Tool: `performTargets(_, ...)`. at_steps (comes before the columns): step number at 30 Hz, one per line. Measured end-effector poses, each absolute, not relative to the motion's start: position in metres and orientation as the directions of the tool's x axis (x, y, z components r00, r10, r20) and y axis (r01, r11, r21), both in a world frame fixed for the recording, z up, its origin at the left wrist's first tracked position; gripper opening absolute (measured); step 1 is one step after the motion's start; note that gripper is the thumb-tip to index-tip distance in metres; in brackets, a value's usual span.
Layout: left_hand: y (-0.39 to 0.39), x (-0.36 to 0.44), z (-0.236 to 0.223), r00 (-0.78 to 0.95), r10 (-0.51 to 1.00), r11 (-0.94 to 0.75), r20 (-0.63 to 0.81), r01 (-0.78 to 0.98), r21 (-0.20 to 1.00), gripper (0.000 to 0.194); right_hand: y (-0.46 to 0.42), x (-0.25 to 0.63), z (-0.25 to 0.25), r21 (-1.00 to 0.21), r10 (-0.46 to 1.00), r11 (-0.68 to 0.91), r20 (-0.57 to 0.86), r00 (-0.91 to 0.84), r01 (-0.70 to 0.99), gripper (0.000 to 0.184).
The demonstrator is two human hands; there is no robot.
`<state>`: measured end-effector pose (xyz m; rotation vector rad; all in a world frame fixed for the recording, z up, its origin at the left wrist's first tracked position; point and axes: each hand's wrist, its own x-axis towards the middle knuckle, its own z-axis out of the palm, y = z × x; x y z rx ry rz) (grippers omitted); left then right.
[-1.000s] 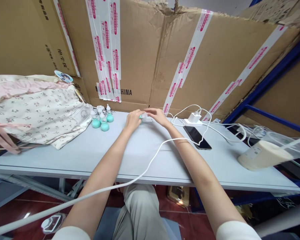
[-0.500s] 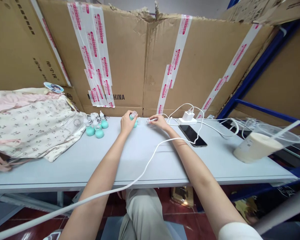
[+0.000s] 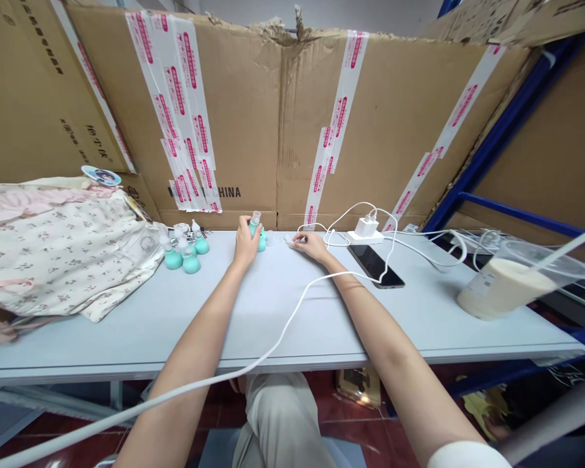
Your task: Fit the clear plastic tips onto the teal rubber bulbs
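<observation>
My left hand [image 3: 246,242] is closed round a mint-green squeeze bulb [image 3: 253,224] with a clear open neck pointing up. Close behind its fingers, another mint-green bulb [image 3: 262,242] rests on the table, partly hidden. Small clear plastic pieces [image 3: 271,238] lie just right of that bulb. My right hand [image 3: 311,246] is low over the tabletop, thumb and fingertips pinched at a small clear plastic piece [image 3: 289,240]. Further left stands a group of several mint-green bulbs [image 3: 191,261] with clear pointed nozzles.
A floral cloth bag [image 3: 68,253] lies at the left. On the right are a phone [image 3: 374,265], a white charger [image 3: 366,227] on a power strip, and a tilted-looking drink cup [image 3: 497,286]. A white cable [image 3: 253,361] crosses in front of me. Cardboard [image 3: 244,130] walls the back.
My left hand has turned the bulb so its clear neck points more upright. The right hand stays near the same spot, its fingertips slightly lower. The whole view has shifted slightly.
</observation>
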<state>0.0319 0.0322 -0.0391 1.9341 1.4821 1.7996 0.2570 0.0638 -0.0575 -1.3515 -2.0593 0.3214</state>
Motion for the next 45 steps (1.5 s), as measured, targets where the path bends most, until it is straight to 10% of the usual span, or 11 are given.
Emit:
performTargets(22,0.014,0.038,-0.032,-0.026,0.792,-0.405,0.609,0.724,0.558,0.028,0.058,0.252,-0.06,-0.514,0.881,0.423,0.425,-0.207,0.746,0.025)
performTargets(27,0.012,0.043,-0.029,0.003,0.804,-0.401,0.595,0.741,0.538,0.028,0.044,0.24,-0.036,-0.285,0.65,0.526,0.742,-0.163,0.801,0.027)
performTargets(32,0.01,0.048,-0.029,0.061,0.806,-0.451,0.589,0.708,0.544,0.022,0.03,0.215,-0.019,0.031,0.497,0.627,0.753,-0.431,0.778,0.026)
performTargets(45,0.011,0.049,-0.023,0.078,0.795,-0.507,0.602,0.631,0.587,0.025,0.032,0.221,-0.025,0.215,0.372,0.645,0.749,-0.547,0.733,0.031)
